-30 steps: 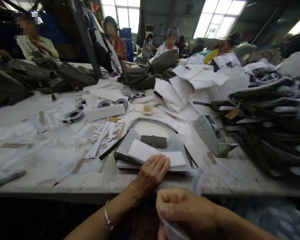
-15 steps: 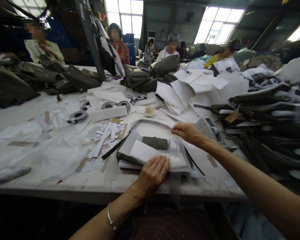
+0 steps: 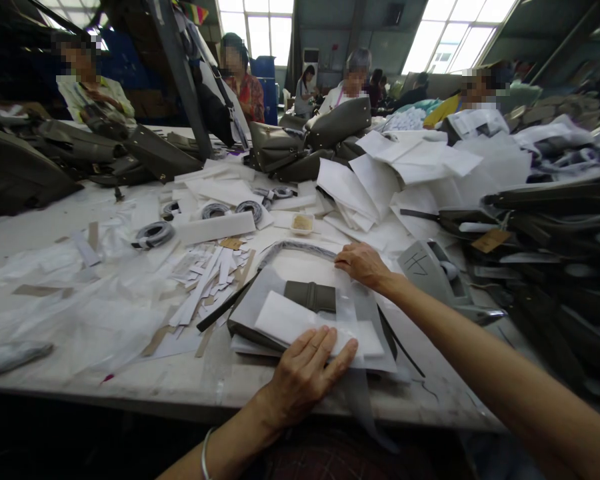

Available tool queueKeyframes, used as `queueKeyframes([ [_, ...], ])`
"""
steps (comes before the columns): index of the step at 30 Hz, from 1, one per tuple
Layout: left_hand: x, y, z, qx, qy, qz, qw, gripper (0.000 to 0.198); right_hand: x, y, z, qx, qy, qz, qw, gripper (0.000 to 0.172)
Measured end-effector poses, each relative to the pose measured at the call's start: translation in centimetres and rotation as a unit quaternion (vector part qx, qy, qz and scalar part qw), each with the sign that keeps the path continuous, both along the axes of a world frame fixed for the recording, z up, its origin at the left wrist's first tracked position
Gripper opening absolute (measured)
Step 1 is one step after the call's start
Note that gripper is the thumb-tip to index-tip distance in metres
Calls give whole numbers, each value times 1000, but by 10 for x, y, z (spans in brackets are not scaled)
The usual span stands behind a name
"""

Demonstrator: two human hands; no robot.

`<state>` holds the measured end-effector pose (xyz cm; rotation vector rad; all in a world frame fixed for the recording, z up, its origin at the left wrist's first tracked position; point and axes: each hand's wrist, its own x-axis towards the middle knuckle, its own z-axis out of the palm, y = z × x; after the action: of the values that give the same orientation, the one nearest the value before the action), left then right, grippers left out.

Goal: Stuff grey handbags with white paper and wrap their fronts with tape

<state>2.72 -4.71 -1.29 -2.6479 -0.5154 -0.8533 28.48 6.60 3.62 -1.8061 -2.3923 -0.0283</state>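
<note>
A dark grey-green handbag (image 3: 237, 319) lies flat on the worktable, partly covered by translucent sheeting. Its handle (image 3: 300, 247), wrapped in clear plastic, arches away from me. My left hand (image 3: 307, 373) is open and rests flat on a folded white foam sheet (image 3: 285, 320) on top of the bag. At the right end of the handle, the fingers of my right hand (image 3: 363, 265) are closed in a pinch on it. Between the hands shows a dark grey-green flap piece (image 3: 310, 295). A clear plastic strip (image 3: 363, 400) runs over the bag and hangs past the table's front edge.
A grey tape dispenser (image 3: 435, 273) stands right of my right wrist. Paper strips (image 3: 205, 287), wrapped coils (image 3: 153, 233) and a small tray (image 3: 301, 223) lie to the left and behind. White sheets (image 3: 360, 187) and stacked bags (image 3: 545, 240) crowd the right. Several people sit beyond.
My view has shifted slightly. My left thumb has spread away from the fingers on the foam. The right hand has moved a little left along the handle. The strip's hanging end has swung rightward.
</note>
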Motion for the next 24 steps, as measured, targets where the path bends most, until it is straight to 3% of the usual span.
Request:
queueKeyframes([
  [11,1,0,1,-17,-18,-9,1000,41,2,19,-13,51,9,-13,999,12],
  [16,-4,5,10,-45,-38,-28,998,39,4,18,5,82,41,-30,995,19],
  [21,-18,18,27,-96,-101,-43,989,40,50,-16,44,130,96,-124,979,29],
  [24,-26,25,38,-103,-141,-48,983,45,80,-57,40,39,172,-196,965,32],
])
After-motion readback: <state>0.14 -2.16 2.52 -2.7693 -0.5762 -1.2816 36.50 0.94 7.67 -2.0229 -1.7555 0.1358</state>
